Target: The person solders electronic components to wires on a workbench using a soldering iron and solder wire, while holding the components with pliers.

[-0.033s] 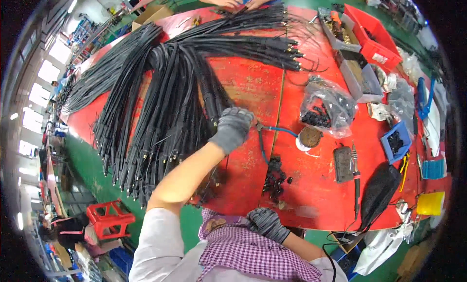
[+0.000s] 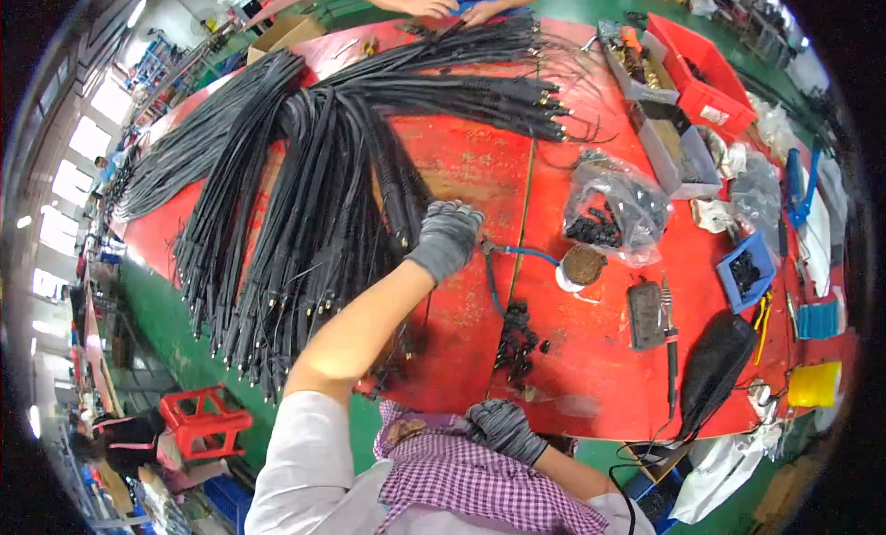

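Note:
My left hand, in a grey knit glove, is over the table at the right edge of a thick bundle of black cables. Its fingers are curled closed, and whatever lies inside them is hidden. Just right of it lie pliers with blue handles, apart from the hand. My right hand, gloved alike, rests low against the purple checked apron by the table's near edge. Those fingers are folded in too, and I cannot see what they hold. Small black parts lie loose between the pliers and this hand.
On the red table are a round tin, a bag of black parts, a dark block and a soldering iron. Bins line the far right. Across the table, another person's hands touch cables.

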Demonstrator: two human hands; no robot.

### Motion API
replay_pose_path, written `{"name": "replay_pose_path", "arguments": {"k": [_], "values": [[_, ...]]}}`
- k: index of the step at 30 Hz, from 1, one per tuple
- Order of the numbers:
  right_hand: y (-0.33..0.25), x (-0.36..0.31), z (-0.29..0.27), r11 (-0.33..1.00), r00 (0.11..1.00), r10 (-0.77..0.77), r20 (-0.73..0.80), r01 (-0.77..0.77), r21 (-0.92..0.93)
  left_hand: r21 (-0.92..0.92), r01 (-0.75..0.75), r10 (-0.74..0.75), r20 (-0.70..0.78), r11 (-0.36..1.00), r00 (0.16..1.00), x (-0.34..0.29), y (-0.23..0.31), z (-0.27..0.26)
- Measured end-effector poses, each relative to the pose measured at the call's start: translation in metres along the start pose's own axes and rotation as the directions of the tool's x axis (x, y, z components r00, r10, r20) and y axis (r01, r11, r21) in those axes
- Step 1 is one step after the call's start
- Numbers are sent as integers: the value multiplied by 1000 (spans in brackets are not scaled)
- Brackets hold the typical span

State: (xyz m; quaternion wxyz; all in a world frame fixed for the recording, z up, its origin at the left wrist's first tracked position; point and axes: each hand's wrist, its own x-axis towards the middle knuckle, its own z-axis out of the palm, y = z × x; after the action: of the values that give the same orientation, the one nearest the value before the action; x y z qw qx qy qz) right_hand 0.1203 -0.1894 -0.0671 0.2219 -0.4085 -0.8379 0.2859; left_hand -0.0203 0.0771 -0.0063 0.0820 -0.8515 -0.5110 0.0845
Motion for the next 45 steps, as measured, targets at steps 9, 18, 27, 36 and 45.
{"name": "replay_pose_path", "arguments": {"k": [9,18,27,36,45], "values": [[7,-13,9,993,988,106,-114,-112,-42,48,-69,60,176,996,983,10,-37,58],[5,-17,-12,967,968,243,-66,-246,-60,110,-332,314,154,937,937,-27,-71,57],[18,-52,-21,924,863,379,-334,-375,78,129,-376,364,105,918,925,-38,-66,66],[57,-60,-8,972,891,198,-408,-233,-38,-353,-164,145,-78,921,986,-7,-61,36],[58,-52,-9,970,899,152,-410,-216,-114,-231,114,-84,134,966,987,150,-100,67]]}}
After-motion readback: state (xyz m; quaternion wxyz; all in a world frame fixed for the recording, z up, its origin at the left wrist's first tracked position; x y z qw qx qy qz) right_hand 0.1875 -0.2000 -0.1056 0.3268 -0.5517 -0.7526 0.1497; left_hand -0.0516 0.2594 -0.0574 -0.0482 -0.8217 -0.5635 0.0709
